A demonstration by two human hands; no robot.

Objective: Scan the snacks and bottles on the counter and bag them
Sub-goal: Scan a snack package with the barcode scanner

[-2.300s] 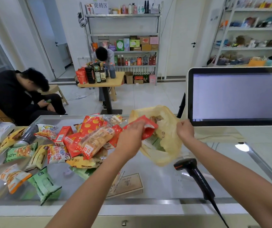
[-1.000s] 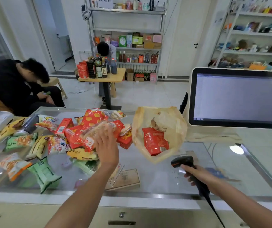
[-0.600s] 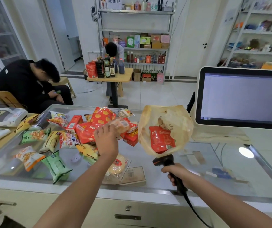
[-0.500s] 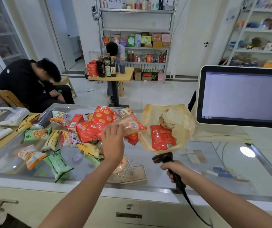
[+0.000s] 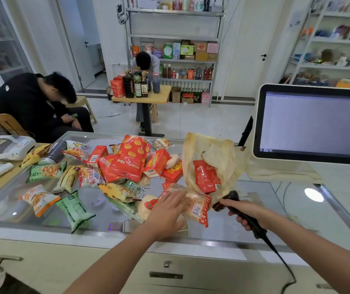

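Closest to us, in front of the yellow bag (image 5: 210, 153), the left hand (image 5: 169, 211) holds a clear snack pack (image 5: 197, 206) just over the glass counter (image 5: 254, 236). Its fingers lie long across the top of the pack, and the thumb is hidden. Also in front of the bag, a bit to the right, the right hand (image 5: 246, 213) is wrapped tight around the black scanner (image 5: 231, 198). The scanner's nose points at the pack and almost touches it. The scan could fail, I think, because the wrap is shiny and wrinkly and the little white label sits on a bent part. The pack could also slip, since the hand seems to hold it only from the top. The pack is see-through with red zigzag ends and pale bread-like pieces inside. The bag itself stands open but floppy, with a red packet (image 5: 205, 177) inside, so it might fold shut when the next thing goes in. Left of the bag lies a big pile of snacks (image 5: 127, 164), red, yellow and green, not bagged yet. Behind the bag on the right stands the screen (image 5: 316, 124).
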